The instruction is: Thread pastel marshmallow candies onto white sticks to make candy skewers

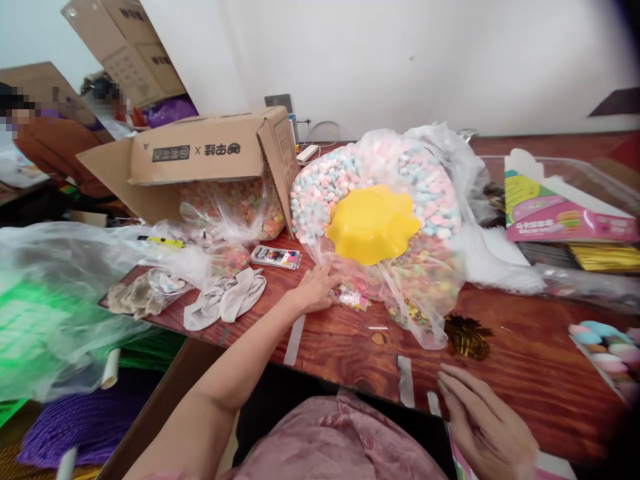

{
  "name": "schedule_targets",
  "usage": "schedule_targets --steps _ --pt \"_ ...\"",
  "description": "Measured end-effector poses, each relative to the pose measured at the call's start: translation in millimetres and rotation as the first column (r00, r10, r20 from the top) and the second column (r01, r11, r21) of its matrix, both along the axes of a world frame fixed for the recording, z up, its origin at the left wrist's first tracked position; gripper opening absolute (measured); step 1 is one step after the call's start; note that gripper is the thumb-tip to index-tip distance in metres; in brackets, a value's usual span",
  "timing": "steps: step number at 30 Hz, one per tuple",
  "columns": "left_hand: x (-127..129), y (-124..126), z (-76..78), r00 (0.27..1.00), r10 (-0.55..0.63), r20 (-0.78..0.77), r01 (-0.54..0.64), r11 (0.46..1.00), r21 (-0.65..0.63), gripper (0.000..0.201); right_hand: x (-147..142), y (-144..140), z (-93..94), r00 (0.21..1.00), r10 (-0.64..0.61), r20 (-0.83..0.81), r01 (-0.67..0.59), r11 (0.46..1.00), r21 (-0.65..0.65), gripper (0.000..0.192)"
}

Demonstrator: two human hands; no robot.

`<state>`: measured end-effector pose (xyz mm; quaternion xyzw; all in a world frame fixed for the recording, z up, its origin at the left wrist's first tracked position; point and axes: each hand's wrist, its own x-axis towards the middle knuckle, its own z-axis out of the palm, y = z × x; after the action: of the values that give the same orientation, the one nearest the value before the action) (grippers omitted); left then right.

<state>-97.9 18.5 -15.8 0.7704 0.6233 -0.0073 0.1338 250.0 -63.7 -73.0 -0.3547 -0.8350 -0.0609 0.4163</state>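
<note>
My left hand (317,289) reaches to the middle of the table, its fingers closed round the near end of a small, colourful printed packet (353,298). Part of the packet is hidden by the fingers. Just beyond lies a large clear bag of pastel candies (323,190), with a yellow scalloped bowl (373,225) resting on it. A clear bag of small multicoloured pieces (425,280) slumps in front of the bowl. My right hand (487,421) hovers at the table's front edge, fingers stretched out and holding nothing. Shiny gold strips (467,337) lie beyond it.
An open cardboard box (197,152) holding bagged candies stands at the back left. Grey cloth gloves (225,299) and a flat clear-lidded pack (276,257) lie before it. Printed cartons (565,207) are stacked at right. Two people sit at far left.
</note>
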Motion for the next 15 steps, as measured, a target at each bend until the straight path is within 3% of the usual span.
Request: schedule_targets --steps 4,8,12,15 --pt "4 -22 -2.5 0.998 -0.055 -0.031 0.057 0.997 0.050 0.032 -2 11 -0.6 0.999 0.038 0.022 -0.038 0.999 -0.025 0.016" --pt "16 -26 -1.6 0.996 -0.038 -0.078 0.049 0.988 0.147 0.025 -3 21 13.4 1.000 0.031 -0.001 -0.031 0.999 -0.012 0.017" --pt "32 -22 -6.5 0.968 -0.227 -0.108 0.239 0.964 0.117 0.019 -2 19 20.3 0.998 -0.051 -0.024 0.050 0.999 -0.015 0.018" --pt "39 -22 -13.6 0.935 -0.308 -0.175 0.327 0.940 0.095 0.028 8 8 13.2 0.995 -0.099 0.032 0.100 0.994 -0.037 0.018"
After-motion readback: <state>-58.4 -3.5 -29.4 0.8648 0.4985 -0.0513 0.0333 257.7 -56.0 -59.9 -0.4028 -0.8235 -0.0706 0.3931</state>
